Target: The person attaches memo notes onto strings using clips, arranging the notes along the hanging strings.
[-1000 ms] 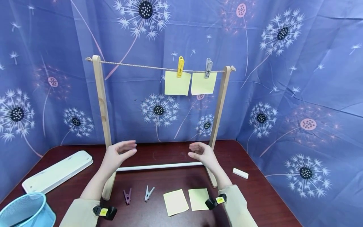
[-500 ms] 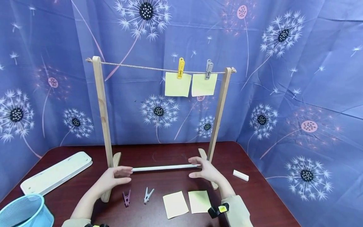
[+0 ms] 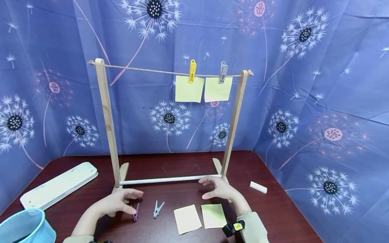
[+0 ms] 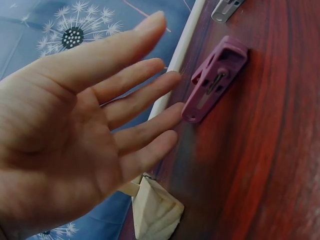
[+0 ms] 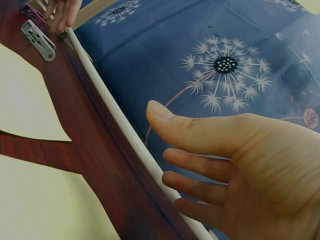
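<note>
My left hand (image 3: 117, 201) hovers beside a purple clothespin (image 4: 216, 80) on the table, fingers extended and holding nothing. To the right of that clothespin lies a grey clothespin (image 3: 158, 209). My right hand (image 3: 219, 188) is held over the table near the right post, its fingers relaxed and apart, with nothing in them. Two yellow sticky notes, a left one (image 3: 187, 219) and a right one (image 3: 213, 216), lie at the front. Two more hang from the rope (image 3: 146, 70), one under a yellow clothespin (image 3: 192, 71), one under a grey clip (image 3: 223, 72).
A wooden frame with a left post (image 3: 107, 118), a right post (image 3: 234, 125) and a white crossbar (image 3: 170, 180) stands on the dark red table (image 3: 170, 162). Left are a white case (image 3: 59, 185) and a blue mesh basket (image 3: 45, 229); right, a white block (image 3: 258, 187).
Both hands have come down from mid-frame toward the table. The left hand has moved lower, beside the purple clothespin, and now partly covers it. The clothespins and notes have stayed in place.
</note>
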`<state>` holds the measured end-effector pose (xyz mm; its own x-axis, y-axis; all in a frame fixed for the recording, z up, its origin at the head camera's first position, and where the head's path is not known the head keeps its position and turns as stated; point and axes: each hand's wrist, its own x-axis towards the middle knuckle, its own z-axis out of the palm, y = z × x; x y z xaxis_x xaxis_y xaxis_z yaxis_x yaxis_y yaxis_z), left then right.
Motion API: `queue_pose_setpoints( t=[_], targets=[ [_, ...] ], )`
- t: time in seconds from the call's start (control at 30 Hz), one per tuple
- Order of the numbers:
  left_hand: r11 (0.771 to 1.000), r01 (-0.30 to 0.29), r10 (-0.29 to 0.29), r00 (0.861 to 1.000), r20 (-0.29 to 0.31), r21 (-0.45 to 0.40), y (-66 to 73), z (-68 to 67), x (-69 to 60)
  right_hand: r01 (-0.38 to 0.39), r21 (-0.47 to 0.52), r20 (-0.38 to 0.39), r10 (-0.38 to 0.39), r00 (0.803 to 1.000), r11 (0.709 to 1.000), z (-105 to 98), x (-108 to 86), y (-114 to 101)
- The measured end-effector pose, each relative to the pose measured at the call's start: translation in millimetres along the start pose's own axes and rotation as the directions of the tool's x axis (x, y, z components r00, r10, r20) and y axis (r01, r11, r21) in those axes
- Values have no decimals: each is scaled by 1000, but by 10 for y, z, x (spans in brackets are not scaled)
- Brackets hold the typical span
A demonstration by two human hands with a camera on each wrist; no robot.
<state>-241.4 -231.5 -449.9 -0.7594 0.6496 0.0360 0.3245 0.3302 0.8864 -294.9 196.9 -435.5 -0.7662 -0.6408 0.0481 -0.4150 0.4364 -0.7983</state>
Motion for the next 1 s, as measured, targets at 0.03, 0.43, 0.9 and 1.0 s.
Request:
queue_pose_setpoints(
  t=[0.03, 0.43, 0.9, 1.0],
  targets=[
    [1000, 5, -5, 1000, 8, -1, -2, 1, -2, 2, 7, 10, -2, 1000, 1000, -4, -5, 7],
    [999, 33, -32, 997, 74, -11, -60, 7, -17, -93, 16, 179, 89, 980, 996, -61, -61, 101],
    [994, -80, 76, 996, 52, 80, -147, 29, -12, -83, -85, 213, 99, 972, 993, 44, -62, 83],
    [995, -68, 64, 997, 48, 67, -136, 44, -2, -103, -105, 208, 123, 970, 989, 81, -69, 85]
  ],
)
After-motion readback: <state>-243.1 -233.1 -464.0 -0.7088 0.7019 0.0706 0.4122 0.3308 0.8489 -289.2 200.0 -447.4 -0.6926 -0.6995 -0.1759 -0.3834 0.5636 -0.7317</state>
